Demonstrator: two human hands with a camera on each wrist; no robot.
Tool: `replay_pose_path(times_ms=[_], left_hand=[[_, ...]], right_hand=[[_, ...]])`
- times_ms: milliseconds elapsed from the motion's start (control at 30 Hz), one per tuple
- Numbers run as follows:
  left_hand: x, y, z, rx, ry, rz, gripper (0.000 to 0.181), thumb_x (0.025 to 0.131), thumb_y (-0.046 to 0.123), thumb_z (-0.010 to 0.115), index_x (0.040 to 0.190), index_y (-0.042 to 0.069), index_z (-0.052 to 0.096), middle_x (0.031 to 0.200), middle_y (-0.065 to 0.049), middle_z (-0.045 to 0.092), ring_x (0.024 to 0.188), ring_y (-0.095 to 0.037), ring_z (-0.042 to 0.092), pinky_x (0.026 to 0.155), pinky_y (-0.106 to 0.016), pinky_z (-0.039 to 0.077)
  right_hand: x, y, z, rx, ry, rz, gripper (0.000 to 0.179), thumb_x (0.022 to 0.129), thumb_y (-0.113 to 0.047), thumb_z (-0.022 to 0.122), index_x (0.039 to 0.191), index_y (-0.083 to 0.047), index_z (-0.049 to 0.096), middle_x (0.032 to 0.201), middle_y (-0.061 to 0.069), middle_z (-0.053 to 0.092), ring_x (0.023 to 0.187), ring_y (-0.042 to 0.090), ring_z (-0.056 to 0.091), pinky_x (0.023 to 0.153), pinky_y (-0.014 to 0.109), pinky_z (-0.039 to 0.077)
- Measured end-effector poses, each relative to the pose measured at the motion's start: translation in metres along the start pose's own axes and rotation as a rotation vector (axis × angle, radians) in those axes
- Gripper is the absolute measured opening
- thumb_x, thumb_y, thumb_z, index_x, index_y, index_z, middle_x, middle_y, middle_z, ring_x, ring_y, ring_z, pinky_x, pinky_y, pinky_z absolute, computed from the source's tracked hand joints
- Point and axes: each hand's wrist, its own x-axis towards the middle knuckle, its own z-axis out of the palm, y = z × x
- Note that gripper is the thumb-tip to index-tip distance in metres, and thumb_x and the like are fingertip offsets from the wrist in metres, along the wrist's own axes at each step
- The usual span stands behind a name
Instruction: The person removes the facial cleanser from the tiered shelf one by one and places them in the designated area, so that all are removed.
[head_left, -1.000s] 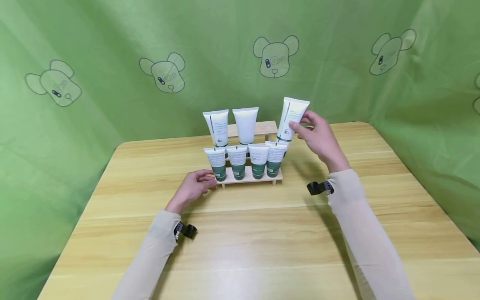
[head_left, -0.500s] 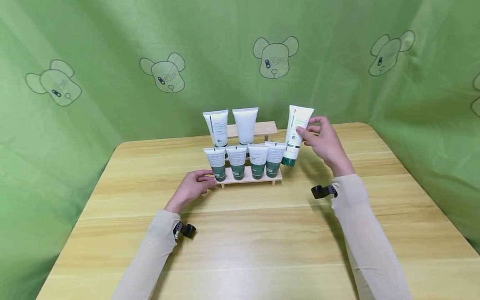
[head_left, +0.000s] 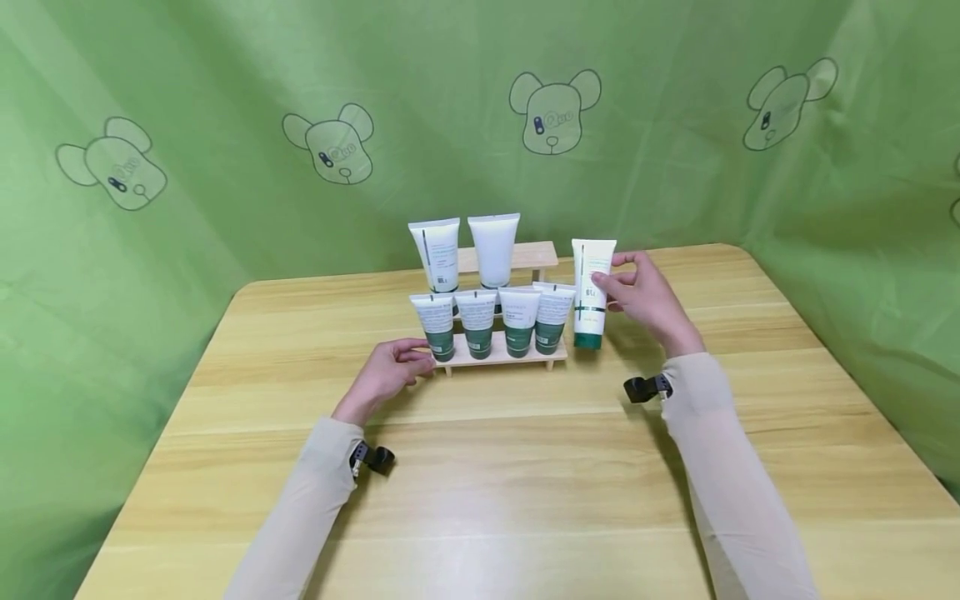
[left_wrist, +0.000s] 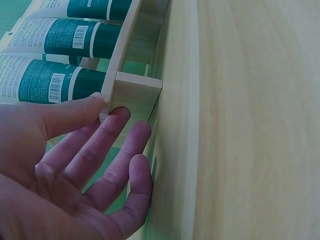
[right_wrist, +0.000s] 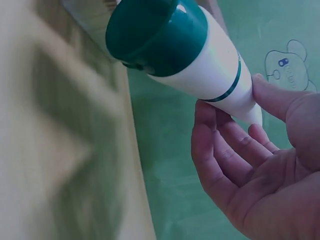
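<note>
My right hand pinches a white squeeze tube with a green cap, held upright just right of the small wooden rack. The right wrist view shows the tube's green cap pointing toward the camera, the thumb and fingers on its white body. At the rack's front left corner, my left hand grips the lower shelf, thumb on top and fingers below, as the left wrist view shows. Several small white-and-green tubes stand on that shelf. Two larger white tubes stand behind them.
The rack's raised back shelf shows behind the tubes. Around the rack spreads a wood-grain table. A green curtain with printed bear heads hangs behind it and along the sides.
The tube in my right hand has come away from the rack's back right, forward and down, and now hangs more upright beside the rack. My left hand keeps its place at the corner.
</note>
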Motion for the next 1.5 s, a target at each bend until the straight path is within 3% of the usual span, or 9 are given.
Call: replay_pose_path(times_ms=[267,500,767,1033,1500], left_hand=[[-0.002,-0.001,0.000,-0.014,-0.002,-0.004,0.043,0.097,0.008,0.069,0.139,0.003,0.060,0.120,-0.016,0.072,0.104,-0.028,0.070,0.078,-0.030,0.052],[0.000,-0.001,-0.001,-0.007,0.004,-0.010,0.043,0.097,0.010,0.070,0.138,0.004,0.061,0.121,-0.015,0.072,0.104,-0.023,0.070,0.078,-0.030,0.052],[-0.001,0.001,0.000,-0.001,0.003,-0.016,0.043,0.097,0.010,0.070,0.138,0.004,0.061,0.121,-0.015,0.072,0.105,-0.025,0.070,0.079,-0.030,0.052],[0.000,0.000,-0.001,0.002,0.003,-0.010,0.042,0.097,0.010,0.070,0.138,0.004,0.061,0.120,-0.015,0.072,0.106,-0.027,0.069,0.079,-0.030,0.052],[0.001,0.001,0.000,-0.008,0.021,-0.007,0.041,0.095,0.007,0.071,0.135,0.004,0.063,0.115,-0.015,0.075,0.096,-0.021,0.070,0.073,-0.027,0.052]], right_hand=[[0.005,0.014,0.007,0.014,-0.051,0.042,0.064,0.103,-0.037,0.060,0.149,-0.005,0.029,0.128,0.026,0.060,0.102,0.029,0.067,0.096,0.051,0.055],[0.007,0.017,0.011,0.015,-0.073,0.040,0.061,0.104,-0.034,0.059,0.148,-0.004,0.030,0.127,0.028,0.060,0.103,0.030,0.066,0.091,0.046,0.058],[0.011,0.020,0.016,0.020,-0.101,0.043,0.059,0.105,-0.032,0.059,0.147,-0.002,0.029,0.122,0.026,0.060,0.094,0.026,0.066,0.090,0.048,0.058],[0.016,0.024,0.019,0.022,-0.125,0.073,0.059,0.105,-0.031,0.059,0.147,-0.002,0.029,0.119,0.025,0.061,0.096,0.029,0.066,0.089,0.045,0.058],[0.021,0.037,0.024,0.024,-0.142,0.141,0.064,0.104,-0.032,0.061,0.147,0.003,0.028,0.110,0.020,0.064,0.075,0.019,0.067,0.074,0.034,0.059]])
